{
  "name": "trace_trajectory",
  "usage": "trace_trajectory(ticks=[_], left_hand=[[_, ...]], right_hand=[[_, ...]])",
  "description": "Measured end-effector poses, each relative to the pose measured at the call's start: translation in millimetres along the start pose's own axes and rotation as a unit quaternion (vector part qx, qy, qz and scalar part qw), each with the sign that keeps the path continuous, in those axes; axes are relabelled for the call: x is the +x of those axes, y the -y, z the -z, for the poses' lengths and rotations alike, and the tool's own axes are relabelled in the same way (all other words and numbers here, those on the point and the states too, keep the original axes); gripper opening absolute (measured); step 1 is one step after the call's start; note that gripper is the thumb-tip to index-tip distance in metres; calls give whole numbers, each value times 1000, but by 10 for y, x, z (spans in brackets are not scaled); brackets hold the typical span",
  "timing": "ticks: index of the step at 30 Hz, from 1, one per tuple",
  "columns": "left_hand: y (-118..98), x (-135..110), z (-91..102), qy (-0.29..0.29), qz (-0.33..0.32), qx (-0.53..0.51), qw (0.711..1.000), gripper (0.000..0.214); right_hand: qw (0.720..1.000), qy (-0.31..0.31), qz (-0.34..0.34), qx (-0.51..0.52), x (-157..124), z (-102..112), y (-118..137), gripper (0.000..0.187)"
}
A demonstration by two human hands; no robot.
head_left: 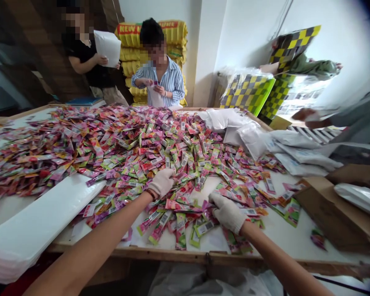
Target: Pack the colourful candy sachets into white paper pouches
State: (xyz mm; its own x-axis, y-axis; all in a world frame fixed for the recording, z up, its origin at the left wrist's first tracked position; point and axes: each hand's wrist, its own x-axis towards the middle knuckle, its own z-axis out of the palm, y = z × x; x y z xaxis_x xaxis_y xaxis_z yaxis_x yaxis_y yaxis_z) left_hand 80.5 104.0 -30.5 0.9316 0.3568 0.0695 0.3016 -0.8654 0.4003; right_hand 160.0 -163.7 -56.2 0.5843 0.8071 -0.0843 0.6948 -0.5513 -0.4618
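A big heap of small colourful sachets (pixel 117 139) covers the white table (pixel 283 242). My left hand (pixel 162 181), in a white glove, rests on the near edge of the heap with its fingers curled over several sachets. My right hand (pixel 226 211), also gloved, lies palm down on a loose spread of pink and green sachets (pixel 185 224) near the table's front edge; its fingers are bent onto them. Whether either hand has actually lifted a sachet is hidden by the gloves.
A stack of white bags (pixel 33 230) lies at the front left. More white bags (pixel 249 131) sit at the back right, with a cardboard box (pixel 336 218) at the right. Two people stand beyond the far edge; another person's arm (pixel 333 119) reaches in from the right.
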Motion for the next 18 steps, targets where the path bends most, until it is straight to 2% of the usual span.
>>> trace_trajectory(ticks=[2,4,6,8,10,11,14,18], left_hand=[[91,0,119,-38,32,-60,997,17],[126,25,231,-60,55,-109,991,20],[104,47,296,-31,55,-110,992,23],[52,50,291,51,41,-74,995,28],[14,35,221,134,25,-25,990,28],[12,24,171,157,20,-4,987,25],[79,-19,41,163,20,22,986,17],[263,-100,66,118,30,16,992,20]], right_hand=[[997,-39,-25,59,59,71,-89,16],[995,-67,-24,75,248,158,-88,27],[996,-76,7,45,530,223,19,42],[997,-54,51,-32,838,239,206,48],[991,-11,78,-110,1110,203,406,43],[988,11,79,-136,1217,170,487,41],[984,52,53,-165,1388,61,570,37],[978,65,21,-198,1287,26,364,32]])
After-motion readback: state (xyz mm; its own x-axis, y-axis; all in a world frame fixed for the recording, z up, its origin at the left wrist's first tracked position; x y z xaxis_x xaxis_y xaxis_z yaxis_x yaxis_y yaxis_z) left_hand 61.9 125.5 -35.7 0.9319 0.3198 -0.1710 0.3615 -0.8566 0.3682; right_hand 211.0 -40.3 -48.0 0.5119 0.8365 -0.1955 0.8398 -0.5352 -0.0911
